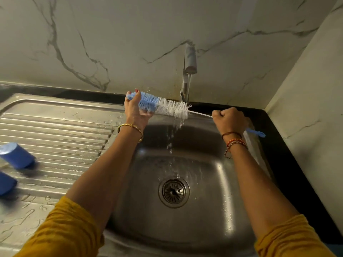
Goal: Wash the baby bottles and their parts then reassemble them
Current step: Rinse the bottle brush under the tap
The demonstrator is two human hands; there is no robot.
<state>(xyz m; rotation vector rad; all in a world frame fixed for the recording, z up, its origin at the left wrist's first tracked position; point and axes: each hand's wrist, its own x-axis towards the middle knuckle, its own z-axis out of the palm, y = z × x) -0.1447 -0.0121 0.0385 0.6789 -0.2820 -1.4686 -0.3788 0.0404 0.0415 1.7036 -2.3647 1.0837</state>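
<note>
While water runs from the wall-mounted steel tap (pixel 189 65), a long bottle brush with blue and white bristles (pixel 163 107) lies crosswise above the stainless steel sink basin (pixel 219 175). The left hand (pixel 135 110) curls around its blue bristled end; the right hand (pixel 229 119) fists around the twisted wire stem near the blue handle. Two dark blue cylindrical parts (pixel 17 154) lie blurred on the ribbed steel drainboard (pixel 61 130), well apart from the hands.

Well to the left of the left hand (pixel 136 110), two blurred blue objects (pixel 17 154) lie, the lower one cut by the edge. The right hand (pixel 229 120) hides the brush handle (pixel 255 132) middle.
</note>
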